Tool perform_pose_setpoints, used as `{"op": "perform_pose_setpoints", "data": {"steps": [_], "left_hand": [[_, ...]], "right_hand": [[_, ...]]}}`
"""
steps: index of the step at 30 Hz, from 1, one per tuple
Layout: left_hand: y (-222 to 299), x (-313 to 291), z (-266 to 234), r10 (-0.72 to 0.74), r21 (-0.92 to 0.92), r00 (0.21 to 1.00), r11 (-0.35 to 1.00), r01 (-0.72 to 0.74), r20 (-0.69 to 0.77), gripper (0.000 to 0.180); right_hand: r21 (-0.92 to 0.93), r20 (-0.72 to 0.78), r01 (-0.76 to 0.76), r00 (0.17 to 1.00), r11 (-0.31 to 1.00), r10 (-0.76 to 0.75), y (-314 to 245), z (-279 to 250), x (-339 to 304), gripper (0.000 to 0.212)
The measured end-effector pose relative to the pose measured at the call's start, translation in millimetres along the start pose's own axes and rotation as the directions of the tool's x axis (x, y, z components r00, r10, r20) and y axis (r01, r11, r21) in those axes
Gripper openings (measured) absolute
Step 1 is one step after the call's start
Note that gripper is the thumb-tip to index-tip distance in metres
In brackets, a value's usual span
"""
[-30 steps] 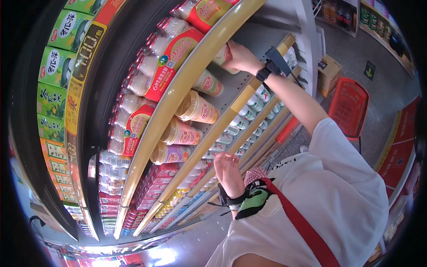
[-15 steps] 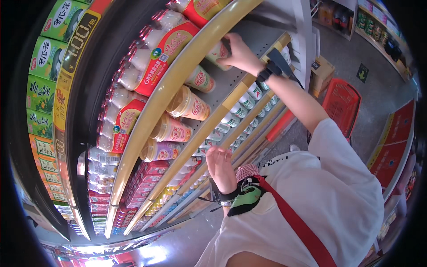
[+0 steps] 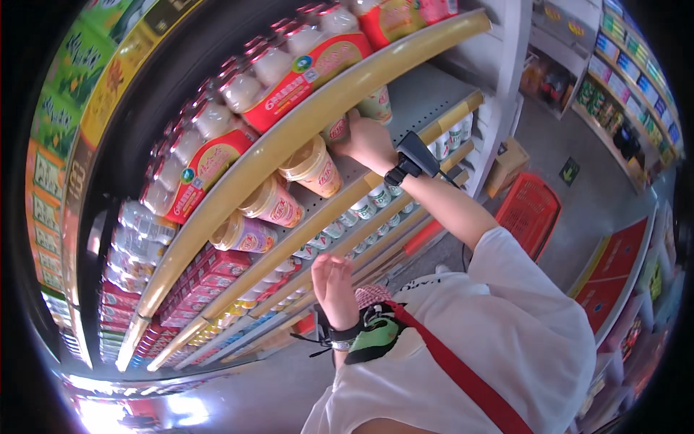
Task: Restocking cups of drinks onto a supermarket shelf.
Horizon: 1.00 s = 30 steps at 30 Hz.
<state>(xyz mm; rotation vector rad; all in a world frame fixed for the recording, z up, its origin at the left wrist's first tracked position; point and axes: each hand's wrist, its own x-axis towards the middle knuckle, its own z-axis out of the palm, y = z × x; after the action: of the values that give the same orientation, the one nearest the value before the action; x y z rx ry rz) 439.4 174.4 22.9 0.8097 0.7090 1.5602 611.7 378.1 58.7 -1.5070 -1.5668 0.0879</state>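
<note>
My right hand (image 3: 367, 143) reaches onto the middle shelf, its fingers round a green-labelled drink cup (image 3: 337, 130) that the hand partly hides. Beyond it stands another pale green cup (image 3: 377, 105). On the near side, along the same shelf, are an orange-yellow lidded cup (image 3: 315, 166), a pink one (image 3: 273, 202) and a purple one (image 3: 244, 233). My left hand (image 3: 334, 289) is raised before the lower shelves, empty, with its fingers loosely bent and touching nothing.
Shrink-wrapped bottle packs (image 3: 303, 69) fill the shelf above, behind its curved golden edge (image 3: 303, 116). White-and-green bottles (image 3: 363, 207) line the shelf below. A red shopping basket (image 3: 531, 213) and a cardboard box (image 3: 507, 166) rest on the floor to the right.
My right hand has moved from the farther pale green cup to the nearer green-labelled one. The left hand's fingers have bent a little more. The view has shifted along the shelves.
</note>
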Motion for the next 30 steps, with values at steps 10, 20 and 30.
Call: {"op": "perform_pose_setpoints", "data": {"steps": [10, 20, 30], "left_hand": [[10.3, 1.1, -18.3, 0.049, 0.017, 0.997, 0.999, -0.050, 0.054, 0.025], [22.9, -8.9, -42.5, -0.010, -0.022, 0.996, 1.000, 0.012, 0.084, 0.025], [14.0, -4.7, -71.9, -0.270, -0.029, 0.917, 0.956, 0.291, 0.295, 0.023]], "right_hand": [[0.055, 0.025, -0.054, 0.998, 0.997, 0.052, 3.8, 12.0, 13.4, 0.064], [0.117, 0.007, -0.003, 1.000, 0.993, 0.002, -9.0, -37.7, -20.8, 0.059], [0.308, 0.310, -0.358, 0.914, 0.882, 0.263, 16.4, -99.3, -198.9, 0.040]]}}
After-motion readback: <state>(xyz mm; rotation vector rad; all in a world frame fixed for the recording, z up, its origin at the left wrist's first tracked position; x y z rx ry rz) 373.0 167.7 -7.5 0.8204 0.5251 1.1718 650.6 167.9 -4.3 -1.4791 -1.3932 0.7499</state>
